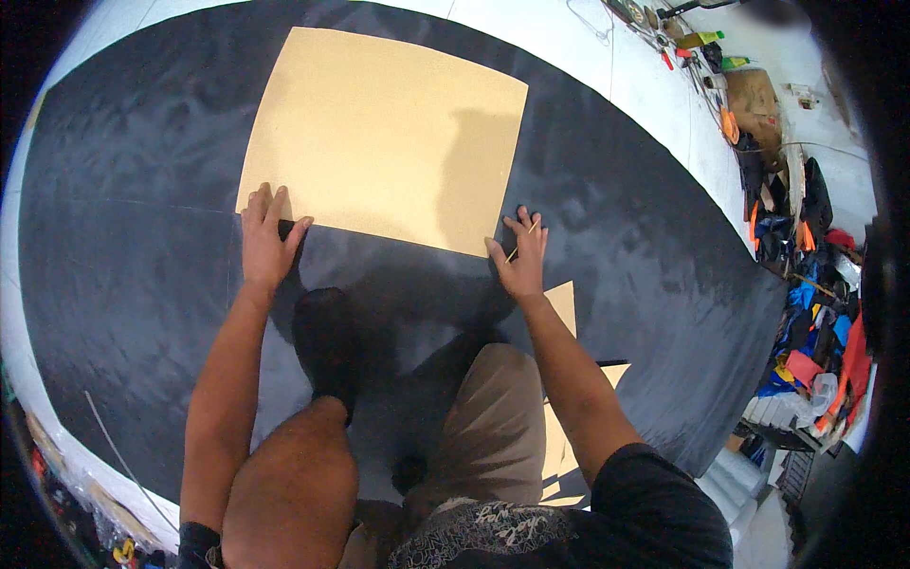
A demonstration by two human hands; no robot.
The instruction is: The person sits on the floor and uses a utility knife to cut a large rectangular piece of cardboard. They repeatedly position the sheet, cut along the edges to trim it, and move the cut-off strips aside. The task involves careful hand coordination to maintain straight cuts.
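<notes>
A large tan sheet [370, 133], like card or thin board, lies flat on a broad black sheet of material [142, 256]. My left hand [265, 242] rests at its near left corner, fingers spread on the edge and thumb apart. At the near right corner is my right hand [521, 256], its thumb at the sheet's edge. A thin yellow pencil-like stick [513, 254] is tucked between its fingers; whether it is a pencil I cannot make out. Cut tan pieces [559, 436] lie beside my right leg, partly hidden by my right arm.
My knees are on the black material. Along the right wall are a brown cardboard box [755, 109], green-capped bottles [700, 39] and a heap of coloured scraps [815, 332]. A thin rod [118, 446] lies at the lower left, near clear plastic wrapping [104, 507]. White floor borders the black material.
</notes>
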